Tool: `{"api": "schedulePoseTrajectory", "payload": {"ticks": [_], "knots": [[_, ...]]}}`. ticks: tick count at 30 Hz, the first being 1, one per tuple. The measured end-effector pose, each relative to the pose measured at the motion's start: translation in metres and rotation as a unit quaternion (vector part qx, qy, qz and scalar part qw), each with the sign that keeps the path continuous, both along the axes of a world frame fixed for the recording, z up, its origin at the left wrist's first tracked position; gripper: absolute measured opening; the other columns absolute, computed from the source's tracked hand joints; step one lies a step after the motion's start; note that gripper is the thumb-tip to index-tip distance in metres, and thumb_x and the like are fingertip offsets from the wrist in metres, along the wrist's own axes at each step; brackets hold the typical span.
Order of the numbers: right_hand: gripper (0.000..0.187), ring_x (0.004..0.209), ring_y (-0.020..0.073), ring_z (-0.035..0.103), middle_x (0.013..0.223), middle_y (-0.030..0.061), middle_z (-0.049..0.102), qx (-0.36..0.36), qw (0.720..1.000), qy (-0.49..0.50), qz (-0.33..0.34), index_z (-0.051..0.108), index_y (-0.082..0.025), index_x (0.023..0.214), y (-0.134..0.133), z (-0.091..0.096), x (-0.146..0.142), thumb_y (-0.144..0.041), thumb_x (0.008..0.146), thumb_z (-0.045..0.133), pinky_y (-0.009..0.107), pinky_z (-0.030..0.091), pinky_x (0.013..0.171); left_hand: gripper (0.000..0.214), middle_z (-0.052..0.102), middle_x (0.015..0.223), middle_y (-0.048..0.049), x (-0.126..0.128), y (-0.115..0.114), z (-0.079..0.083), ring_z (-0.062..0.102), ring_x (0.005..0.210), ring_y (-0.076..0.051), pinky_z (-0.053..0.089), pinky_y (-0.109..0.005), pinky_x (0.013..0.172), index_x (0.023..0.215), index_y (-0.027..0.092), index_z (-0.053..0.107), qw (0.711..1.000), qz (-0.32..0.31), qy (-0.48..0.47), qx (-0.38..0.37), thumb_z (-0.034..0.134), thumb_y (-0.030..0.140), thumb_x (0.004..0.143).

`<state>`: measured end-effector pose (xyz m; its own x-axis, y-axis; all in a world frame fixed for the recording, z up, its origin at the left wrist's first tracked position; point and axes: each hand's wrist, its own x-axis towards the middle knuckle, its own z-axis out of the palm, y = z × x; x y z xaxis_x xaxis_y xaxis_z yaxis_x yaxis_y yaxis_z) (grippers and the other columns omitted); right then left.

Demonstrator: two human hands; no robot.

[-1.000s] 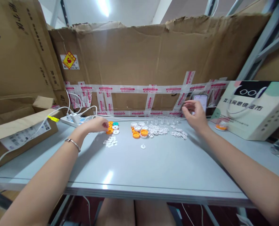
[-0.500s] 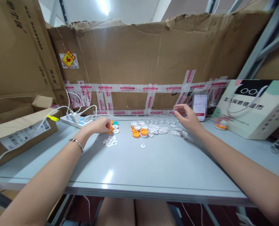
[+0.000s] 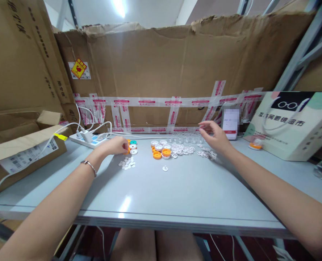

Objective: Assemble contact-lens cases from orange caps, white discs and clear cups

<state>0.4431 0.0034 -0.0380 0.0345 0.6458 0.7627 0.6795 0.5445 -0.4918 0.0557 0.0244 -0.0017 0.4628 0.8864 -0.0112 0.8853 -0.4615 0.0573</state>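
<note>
My left hand (image 3: 115, 145) rests on the grey table (image 3: 177, 192) with its fingers curled onto an orange cap (image 3: 127, 147), beside a teal cap (image 3: 133, 143) and white caps. A small heap of white discs (image 3: 127, 164) lies just in front of it. My right hand (image 3: 214, 136) hovers with fingers apart and holds nothing, above a scatter of small white rings (image 3: 189, 150). Orange and white caps (image 3: 161, 150) sit between the hands. One white piece (image 3: 164, 168) lies alone nearer me.
A taped cardboard wall (image 3: 177, 72) closes the back. A phone (image 3: 230, 122) leans against it on the right, next to a printed paper bag (image 3: 293, 123). A power strip with white cables (image 3: 86, 137) and an open carton (image 3: 19, 148) stand at the left.
My right hand has drawn back from the phone and moved left over the white rings. My left hand has stayed at the orange cap.
</note>
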Motion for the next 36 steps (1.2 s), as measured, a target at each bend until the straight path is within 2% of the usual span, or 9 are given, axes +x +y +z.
{"api": "schedulePoseTrajectory", "payload": {"ticks": [5, 9, 12, 13, 15, 20, 28, 32, 36], "knots": [[0.020, 0.075, 0.0183, 0.057, 0.085, 0.0037, 0.058, 0.002, 1.000, -0.002, 0.001, 0.054, -0.023, 0.096, 0.000, 0.001, -0.001, -0.029, 0.078, 0.052, 0.032, 0.048, 0.065, 0.012, 0.067, 0.066, -0.0032, 0.004, -0.006, 0.004, 0.059, 0.063, -0.017, 0.038, -0.023, 0.056, 0.064, 0.017, 0.065, 1.000, -0.006, -0.003, 0.029, 0.053, 0.021, 0.065], [0.019, 0.076, 0.0184, 0.057, 0.086, 0.0040, 0.058, 0.004, 1.000, -0.002, -0.001, 0.054, -0.022, 0.096, -0.002, 0.002, -0.004, -0.028, 0.078, 0.052, 0.033, 0.047, 0.068, 0.015, 0.066, 0.081, -0.0074, 0.021, -0.022, 0.013, 0.058, 0.076, -0.019, 0.040, -0.025, 0.066, 0.075, 0.016, 0.064, 0.995, -0.048, -0.025, 0.081, 0.050, 0.020, 0.074], [0.018, 0.076, 0.0184, 0.057, 0.086, 0.0042, 0.059, 0.000, 1.000, -0.007, 0.008, 0.055, -0.022, 0.095, -0.006, 0.004, -0.011, -0.029, 0.079, 0.051, 0.033, 0.047, 0.067, 0.017, 0.064, 0.092, -0.0050, 0.045, -0.041, 0.010, 0.057, 0.084, -0.015, 0.040, -0.024, 0.076, 0.086, 0.018, 0.063, 0.984, -0.145, -0.053, 0.089, 0.046, 0.022, 0.083], [0.017, 0.076, 0.0185, 0.057, 0.086, 0.0044, 0.059, 0.000, 1.000, -0.013, 0.013, 0.055, -0.022, 0.094, -0.008, 0.005, -0.015, -0.030, 0.080, 0.051, 0.032, 0.047, 0.066, 0.017, 0.064, 0.091, -0.0057, 0.053, -0.047, 0.007, 0.057, 0.084, -0.015, 0.040, -0.025, 0.077, 0.085, 0.017, 0.062, 0.968, -0.215, -0.076, 0.103, 0.045, 0.021, 0.085], [0.014, 0.076, 0.0188, 0.058, 0.086, 0.0047, 0.059, -0.002, 0.999, -0.035, 0.027, 0.056, -0.022, 0.091, -0.012, 0.006, -0.023, -0.029, 0.080, 0.050, 0.032, 0.047, 0.064, 0.018, 0.063, 0.088, -0.0061, 0.068, -0.057, -0.002, 0.056, 0.082, -0.016, 0.040, -0.027, 0.075, 0.083, 0.016, 0.062, 0.939, -0.305, -0.094, 0.130, 0.044, 0.016, 0.086], [0.012, 0.075, 0.0187, 0.057, 0.083, 0.0043, 0.060, -0.015, 0.990, -0.116, 0.084, 0.056, -0.023, 0.089, -0.021, 0.008, -0.040, -0.028, 0.082, 0.048, 0.031, 0.046, 0.062, 0.018, 0.064, 0.082, -0.0064, 0.084, -0.066, -0.018, 0.056, 0.080, -0.017, 0.037, -0.027, 0.067, 0.079, 0.015, 0.060, 0.894, -0.406, -0.040, 0.188, 0.044, 0.008, 0.085], [0.016, 0.080, 0.0177, 0.057, 0.089, 0.0070, 0.062, -0.068, 0.974, -0.172, 0.133, 0.057, -0.019, 0.089, -0.026, 0.008, -0.046, -0.028, 0.084, 0.045, 0.028, 0.043, 0.063, 0.021, 0.064, 0.079, -0.0029, 0.084, -0.060, -0.025, 0.056, 0.076, -0.014, 0.035, -0.026, 0.064, 0.076, 0.016, 0.062, 0.886, -0.411, -0.027, 0.214, 0.045, 0.011, 0.087], [0.018, 0.076, 0.0169, 0.056, 0.086, 0.0060, 0.062, -0.125, 0.964, -0.164, 0.167, 0.058, -0.018, 0.087, -0.030, 0.009, -0.054, -0.033, 0.083, 0.049, 0.030, 0.043, 0.066, 0.019, 0.066, 0.084, -0.0048, 0.078, -0.055, -0.021, 0.057, 0.080, -0.015, 0.039, -0.026, 0.070, 0.079, 0.015, 0.063, 0.899, -0.385, -0.083, 0.192, 0.046, 0.014, 0.087], [0.023, 0.073, 0.0155, 0.054, 0.083, 0.0040, 0.062, -0.222, 0.928, -0.172, 0.243, 0.060, -0.018, 0.085, -0.043, 0.011, -0.074, -0.040, 0.080, 0.054, 0.028, 0.042, 0.065, 0.018, 0.066, 0.088, -0.0059, 0.071, -0.053, -0.013, 0.058, 0.081, -0.015, 0.042, -0.026, 0.073, 0.084, 0.015, 0.065, 0.925, -0.335, -0.108, 0.142, 0.048, 0.014, 0.086]]}}
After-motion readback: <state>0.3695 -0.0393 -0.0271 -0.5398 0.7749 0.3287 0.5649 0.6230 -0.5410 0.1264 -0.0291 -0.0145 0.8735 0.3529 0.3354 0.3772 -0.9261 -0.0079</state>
